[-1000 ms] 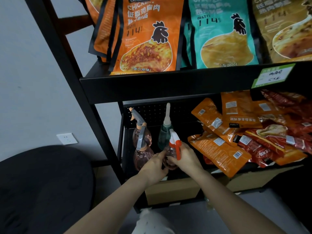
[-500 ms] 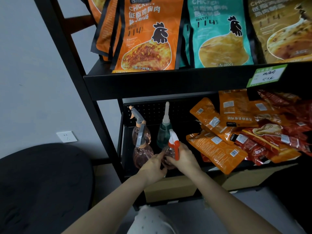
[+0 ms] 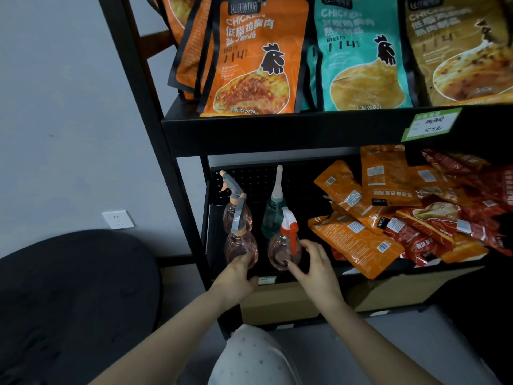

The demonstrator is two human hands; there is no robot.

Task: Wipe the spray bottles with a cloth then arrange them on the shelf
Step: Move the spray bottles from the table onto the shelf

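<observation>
Four spray bottles stand in a two-by-two cluster at the left end of the lower shelf point(image 3: 277, 279) of a black metal rack. The near-right one is a pink bottle with a white and red trigger head point(image 3: 283, 252); the right hand point(image 3: 312, 266) has its thumb and fingertips around the lower right side of this bottle, fingers curved about its belly. Whether they grip it firmly or only touch it cannot be told. Just left of it stands a pink bottle with a grey trigger point(image 3: 241, 247), and the left hand point(image 3: 236, 276) reaches to its base, fingers hidden behind the knuckles and touching the bottle's lower front; their grip cannot be told either. Behind these, against the perforated back panel, stand a second pink bottle with a grey and orange nozzle point(image 3: 236, 207) on the far left and a teal bottle with a long white spout point(image 3: 273, 215) on the far right.

To the right on the same shelf lies a loose heap of orange and red snack packets point(image 3: 394, 218). The upper shelf holds upright chicken-breast pouches, orange point(image 3: 255, 59) and teal point(image 3: 361, 56), with a green price tag point(image 3: 431, 125) on its edge. Cardboard boxes point(image 3: 277, 301) sit beneath the rack.
</observation>
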